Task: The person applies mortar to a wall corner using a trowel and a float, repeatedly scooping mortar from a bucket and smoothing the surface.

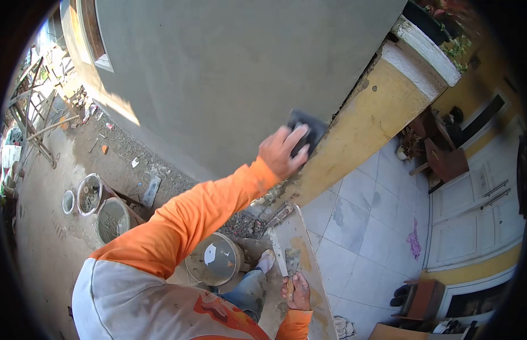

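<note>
I'm watching the left hand [283,152] curling around a dark float [314,131], above and right of frame centre; I'm judging it light, stiff, best held by its back. At lower centre, the right hand [299,292] is gripping a scraper [293,258] by its handle.

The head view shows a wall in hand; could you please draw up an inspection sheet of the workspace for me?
Surface: grey wall, largely even in tone; the yellow ledge beside it is stained.
Job's things: dark float at the grey wall near its edge; scraper with a soiled blade.
Clutter: loose rubble along the wall base; a large bucket near the person's leg, more buckets beyond it.
Hands: left hand grips the float, slightly blurred; right hand holds the scraper by its handle.
Cables: nothing seen.
Surroundings: pale tiled floor, white doors, pink cloth on the tiles.
</note>
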The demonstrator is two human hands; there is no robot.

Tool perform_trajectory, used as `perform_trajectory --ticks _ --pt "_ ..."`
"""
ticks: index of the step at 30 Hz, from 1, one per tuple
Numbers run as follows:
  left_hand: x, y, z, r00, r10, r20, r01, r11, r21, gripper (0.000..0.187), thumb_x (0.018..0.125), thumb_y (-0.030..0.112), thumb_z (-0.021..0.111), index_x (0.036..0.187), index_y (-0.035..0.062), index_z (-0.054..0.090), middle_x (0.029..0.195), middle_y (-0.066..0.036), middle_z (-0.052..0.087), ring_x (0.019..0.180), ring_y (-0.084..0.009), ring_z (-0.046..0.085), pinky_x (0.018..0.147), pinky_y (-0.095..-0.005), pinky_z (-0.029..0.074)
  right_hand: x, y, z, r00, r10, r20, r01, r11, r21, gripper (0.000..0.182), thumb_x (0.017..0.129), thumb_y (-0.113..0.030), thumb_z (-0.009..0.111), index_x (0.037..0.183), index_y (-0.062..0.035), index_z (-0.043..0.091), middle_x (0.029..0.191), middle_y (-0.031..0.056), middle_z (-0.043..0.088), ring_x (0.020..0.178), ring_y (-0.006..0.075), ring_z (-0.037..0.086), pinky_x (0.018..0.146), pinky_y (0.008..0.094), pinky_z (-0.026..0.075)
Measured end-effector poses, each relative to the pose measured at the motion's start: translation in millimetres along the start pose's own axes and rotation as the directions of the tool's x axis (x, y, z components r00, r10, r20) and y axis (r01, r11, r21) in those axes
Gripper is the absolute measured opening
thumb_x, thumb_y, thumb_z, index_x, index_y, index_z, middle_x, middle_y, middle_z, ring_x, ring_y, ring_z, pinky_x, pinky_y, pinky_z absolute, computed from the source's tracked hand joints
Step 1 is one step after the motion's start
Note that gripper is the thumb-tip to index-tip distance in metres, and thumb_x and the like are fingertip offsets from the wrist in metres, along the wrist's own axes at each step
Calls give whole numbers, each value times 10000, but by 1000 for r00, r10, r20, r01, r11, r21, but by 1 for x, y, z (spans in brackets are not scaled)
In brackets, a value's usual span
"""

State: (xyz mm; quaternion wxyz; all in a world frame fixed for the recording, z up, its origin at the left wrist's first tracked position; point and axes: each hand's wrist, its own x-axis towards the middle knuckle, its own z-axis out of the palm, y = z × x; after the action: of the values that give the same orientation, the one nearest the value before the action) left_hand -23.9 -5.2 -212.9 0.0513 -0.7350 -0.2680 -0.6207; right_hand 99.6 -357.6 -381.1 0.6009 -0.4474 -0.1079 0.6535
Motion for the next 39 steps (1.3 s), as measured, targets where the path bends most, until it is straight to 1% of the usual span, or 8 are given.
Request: perform_trajectory --ticks 6,11,16,19,20,21,24,39 --pt "185 41 13 961 123 -248 -102 990 96 513 747 177 720 1234 170 556 816 -83 517 652 -294 566 550 -375 485 18 -2 16 1000 28 0 -28 995 100 248 972 -260 563 1121 -69 509 872 112 618 612 185 584 488 307 481" --pt "-15 -33 18 994 -76 77 64 986 151 505 773 184 711 1248 175 542 859 -86 532 719 -288 593 574 -393 500 21 -17 38 1000 -4 23 4 1000 26 179 968 -274 570 1048 -135 491 856 94 619 583 189 573 469 310 459" --pt "-147 -41 -54 774 -337 536 273 941 198 461 841 211 651 1270 135 499 935 -72 555 819 -281 623 670 -407 522 17 -56 72 984 -166 59 170 983 -64 135 985 -225 531 1039 -107 493 847 96 616 560 174 573 448 281 451" --pt "-113 15 -95 484 -550 681 773 633 -39 511 867 265 633 1322 125 445 1076 -66 574 916 -186 623 760 -385 523 26 -76 93 938 -338 82 347 912 -218 255 995 -220 528 1135 -9 496 856 112 618 573 141 561 468 261 453" --pt "-99 21 -99 424 -501 754 906 223 -361 528 876 265 624 1337 103 425 1140 -71 565 967 -171 612 813 -368 518 30 -83 110 919 -387 73 392 881 -264 262 996 -204 524 1156 3 511 859 108 627 571 130 559 470 254 451" --pt "-91 29 -108 402 -430 808 793 -278 -542 546 884 266 616 1353 81 404 1203 -77 555 1019 -156 600 866 -352 513 27 -89 124 897 -436 73 435 843 -318 271 996 -188 521 1177 14 527 861 104 635 569 118 557 473 246 449" --pt "-65 42 -138 455 -293 841 613 -582 -534 547 895 250 601 1362 66 381 1267 -94 529 1110 -194 578 961 -357 483 28 -90 145 839 -523 147 530 726 -439 297 989 -167 533 1217 22 544 873 89 650 582 102 560 480 237 451" --pt "-79 37 -163 523 -278 806 709 -381 -593 616 876 351 656 1351 71 381 1272 -116 525 1140 -222 567 969 -382 486 1 -91 187 810 -548 209 490 438 -753 247 928 -121 579 1143 -15 642 749 58 665 594 95 585 546 262 468"
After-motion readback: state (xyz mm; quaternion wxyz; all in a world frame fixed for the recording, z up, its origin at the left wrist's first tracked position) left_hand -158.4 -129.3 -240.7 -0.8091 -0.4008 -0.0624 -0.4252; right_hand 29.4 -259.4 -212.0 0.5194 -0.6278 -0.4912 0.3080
